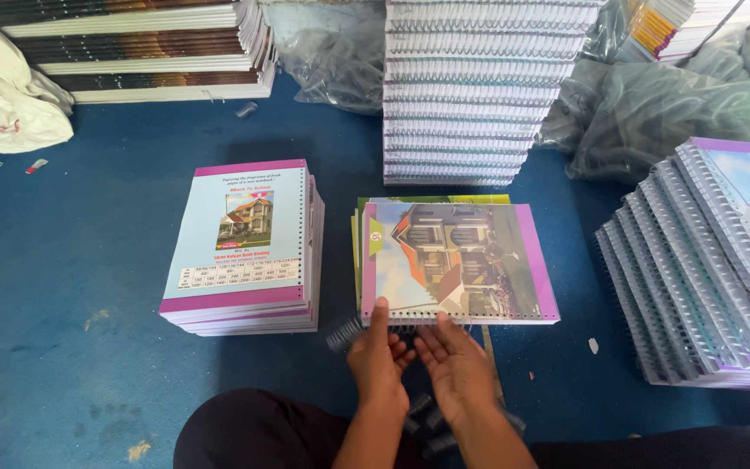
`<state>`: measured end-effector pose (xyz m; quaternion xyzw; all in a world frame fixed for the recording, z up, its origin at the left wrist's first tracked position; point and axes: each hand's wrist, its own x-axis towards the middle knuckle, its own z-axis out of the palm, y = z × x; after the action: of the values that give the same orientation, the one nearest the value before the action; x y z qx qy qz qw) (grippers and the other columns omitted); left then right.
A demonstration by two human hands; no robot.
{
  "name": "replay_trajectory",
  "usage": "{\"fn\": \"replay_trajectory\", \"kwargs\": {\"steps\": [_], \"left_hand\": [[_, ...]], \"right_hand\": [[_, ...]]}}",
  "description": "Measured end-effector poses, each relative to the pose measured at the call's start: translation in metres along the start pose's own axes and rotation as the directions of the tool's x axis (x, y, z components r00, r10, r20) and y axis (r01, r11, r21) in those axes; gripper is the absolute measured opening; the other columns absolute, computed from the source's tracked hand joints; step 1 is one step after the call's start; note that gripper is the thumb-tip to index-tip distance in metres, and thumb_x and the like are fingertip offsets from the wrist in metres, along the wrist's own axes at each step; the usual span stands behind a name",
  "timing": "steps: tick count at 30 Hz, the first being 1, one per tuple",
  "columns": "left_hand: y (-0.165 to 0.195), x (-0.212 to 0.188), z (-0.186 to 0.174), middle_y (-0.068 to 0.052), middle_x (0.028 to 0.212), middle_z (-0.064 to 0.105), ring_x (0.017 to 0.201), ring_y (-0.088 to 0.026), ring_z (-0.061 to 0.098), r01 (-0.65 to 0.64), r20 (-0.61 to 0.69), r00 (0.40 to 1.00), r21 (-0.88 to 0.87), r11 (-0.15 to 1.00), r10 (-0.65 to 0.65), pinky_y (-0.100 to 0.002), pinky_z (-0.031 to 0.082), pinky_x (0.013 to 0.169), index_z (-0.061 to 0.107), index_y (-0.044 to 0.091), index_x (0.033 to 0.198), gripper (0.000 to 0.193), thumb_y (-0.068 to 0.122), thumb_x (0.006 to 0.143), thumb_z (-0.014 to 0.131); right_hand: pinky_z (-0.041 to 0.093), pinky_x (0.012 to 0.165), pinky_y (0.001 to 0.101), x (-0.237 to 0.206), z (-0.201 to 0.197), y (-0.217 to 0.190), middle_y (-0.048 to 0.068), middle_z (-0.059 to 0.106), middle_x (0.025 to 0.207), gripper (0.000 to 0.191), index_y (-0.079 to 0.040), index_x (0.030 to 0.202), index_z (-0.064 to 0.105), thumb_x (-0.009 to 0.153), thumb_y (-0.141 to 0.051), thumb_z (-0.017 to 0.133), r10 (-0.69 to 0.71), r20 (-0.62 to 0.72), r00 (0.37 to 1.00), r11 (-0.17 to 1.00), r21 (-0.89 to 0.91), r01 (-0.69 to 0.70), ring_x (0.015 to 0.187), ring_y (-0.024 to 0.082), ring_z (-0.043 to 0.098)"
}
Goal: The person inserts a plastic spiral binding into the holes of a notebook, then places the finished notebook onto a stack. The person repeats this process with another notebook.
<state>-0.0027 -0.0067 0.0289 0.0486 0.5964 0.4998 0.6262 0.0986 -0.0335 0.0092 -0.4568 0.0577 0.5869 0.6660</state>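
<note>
head view — both hands, left hand (378, 354) and right hand (457, 365), open-fingered, threading black spiral coil (346, 332) into notebook (457, 260) edge; next likely needs steady twisting.

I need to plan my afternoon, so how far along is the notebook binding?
Done: bound stacks ahead and at right. In hand: left hand and right hand work a black spiral coil at the punched edge of the top notebook. Left: the unbound stack beside it, its holes empty.
</note>
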Motion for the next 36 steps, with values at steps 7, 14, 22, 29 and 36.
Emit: {"fn": "replay_trajectory", "kwargs": {"steps": [7,14,22,29,36], "left_hand": [[-0.013,-0.005,0.003,-0.012,0.101,0.069,0.095,-0.024,0.071,-0.146,0.13,0.973,-0.295,0.944,0.191,-0.038,0.062,0.082,0.059,-0.003,0.11,0.043,0.03,0.086,0.07],[-0.008,0.007,-0.002,-0.011,0.093,0.064,0.086,-0.023,0.067,-0.062,0.041,0.997,-0.139,0.988,0.068,-0.04,0.061,0.076,0.063,-0.001,0.101,0.045,0.039,0.085,0.078],[-0.006,0.006,-0.002,-0.008,0.093,0.066,0.086,-0.021,0.067,-0.04,0.134,0.989,-0.205,0.978,0.068,-0.04,0.059,0.077,0.065,0.003,0.102,0.045,0.039,0.081,0.08],[-0.014,0.009,-0.005,-0.014,0.105,0.069,0.101,-0.026,0.068,-0.027,0.182,0.978,-0.368,0.929,0.101,-0.046,0.058,0.093,0.062,-0.001,0.109,0.037,0.019,0.082,0.078],[-0.021,0.014,-0.006,-0.016,0.103,0.069,0.1,-0.03,0.071,-0.036,0.186,0.972,-0.489,0.872,0.145,-0.048,0.061,0.095,0.059,-0.002,0.104,0.029,0.007,0.08,0.073]], "right_hand": [[0.052,0.076,0.0372,0.005,-0.005,0.0,0.009,0.063,0.091,0.038,-0.004,0.105,0.063,0.087,-0.032,0.08,-0.014,-0.052,0.999,0.993,-0.12,0.008,0.083,0.022,0.062],[0.054,0.08,0.0379,-0.011,-0.012,-0.003,0.009,0.068,0.102,0.026,-0.006,0.106,0.059,0.089,-0.024,0.069,-0.202,-0.078,0.976,0.977,-0.093,0.195,0.095,0.023,0.069],[0.052,0.085,0.0383,-0.002,-0.014,-0.01,0.011,0.07,0.106,0.025,-0.006,0.108,0.059,0.093,-0.022,0.071,-0.206,-0.091,0.974,0.974,-0.113,0.196,0.101,0.024,0.07],[0.044,0.091,0.0417,0.006,-0.01,-0.024,0.005,0.066,0.104,0.037,-0.011,0.116,0.064,0.089,-0.033,0.073,0.059,-0.146,0.987,0.995,-0.067,-0.069,0.103,0.022,0.062],[0.045,0.087,0.0439,0.012,-0.009,-0.025,0.003,0.064,0.1,0.041,-0.012,0.116,0.062,0.086,-0.039,0.071,0.069,-0.19,0.979,0.986,-0.136,-0.096,0.099,0.022,0.061]]}}
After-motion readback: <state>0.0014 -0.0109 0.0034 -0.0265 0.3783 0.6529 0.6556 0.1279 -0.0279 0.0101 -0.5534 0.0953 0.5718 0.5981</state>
